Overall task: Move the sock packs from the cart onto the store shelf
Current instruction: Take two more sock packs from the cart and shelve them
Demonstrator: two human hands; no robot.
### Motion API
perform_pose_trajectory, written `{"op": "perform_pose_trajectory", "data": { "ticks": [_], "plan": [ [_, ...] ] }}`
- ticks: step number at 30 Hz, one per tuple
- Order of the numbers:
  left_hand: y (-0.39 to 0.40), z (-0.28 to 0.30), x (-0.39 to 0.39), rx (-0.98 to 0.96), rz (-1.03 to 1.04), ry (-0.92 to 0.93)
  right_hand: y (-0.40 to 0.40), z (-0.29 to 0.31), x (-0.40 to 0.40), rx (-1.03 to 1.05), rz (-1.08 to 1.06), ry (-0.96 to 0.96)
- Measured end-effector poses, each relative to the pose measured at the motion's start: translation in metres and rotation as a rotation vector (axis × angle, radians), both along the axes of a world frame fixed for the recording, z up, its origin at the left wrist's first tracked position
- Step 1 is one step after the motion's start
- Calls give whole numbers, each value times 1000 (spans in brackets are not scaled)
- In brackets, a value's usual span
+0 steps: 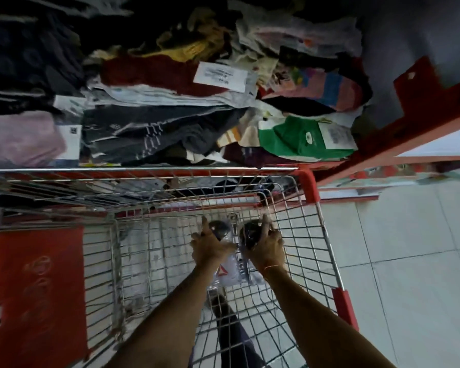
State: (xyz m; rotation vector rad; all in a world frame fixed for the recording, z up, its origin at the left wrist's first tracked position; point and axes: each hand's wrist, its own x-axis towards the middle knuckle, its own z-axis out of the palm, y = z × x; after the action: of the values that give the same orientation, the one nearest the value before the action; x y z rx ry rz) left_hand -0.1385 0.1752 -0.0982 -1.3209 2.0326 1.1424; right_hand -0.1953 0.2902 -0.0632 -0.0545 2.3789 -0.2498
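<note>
Hands (237, 248) hide most of blurred sock packs (230, 272).

I am wearing nothing on my forearms; both are showing bare from elbow to wrist. A thin orange thread (271, 267) is circling my right wrist, at about 3 o'clock from my left hand (210, 247). My right hand (264, 247) is wearing no rings that I can make out.

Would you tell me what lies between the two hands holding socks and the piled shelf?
In the head view, the cart's wire front wall and red corner guard stand between both hands and the shelf.
</note>
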Motion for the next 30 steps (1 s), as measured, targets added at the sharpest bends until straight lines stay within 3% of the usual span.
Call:
{"op": "perform_pose_trajectory", "data": {
  "ticks": [4, 9, 14, 24, 30],
  "plan": [
    [13, -10, 6, -125, 48, 228, 1, -13, 1, 45, 55, 48],
    [9, 21, 25, -38, 79, 151, 10, 12, 8, -87, 31, 92],
    [-13, 98, 35, -133, -33, 230, 12, 82, 20, -285, 17, 257],
    [-63, 273, 24, -403, -75, 734, -1, 246, 0, -649, 15, 656],
    [-80, 366, 2, -528, -60, 986, -2, 342, -29, -737, 33, 861]
  ]
}}
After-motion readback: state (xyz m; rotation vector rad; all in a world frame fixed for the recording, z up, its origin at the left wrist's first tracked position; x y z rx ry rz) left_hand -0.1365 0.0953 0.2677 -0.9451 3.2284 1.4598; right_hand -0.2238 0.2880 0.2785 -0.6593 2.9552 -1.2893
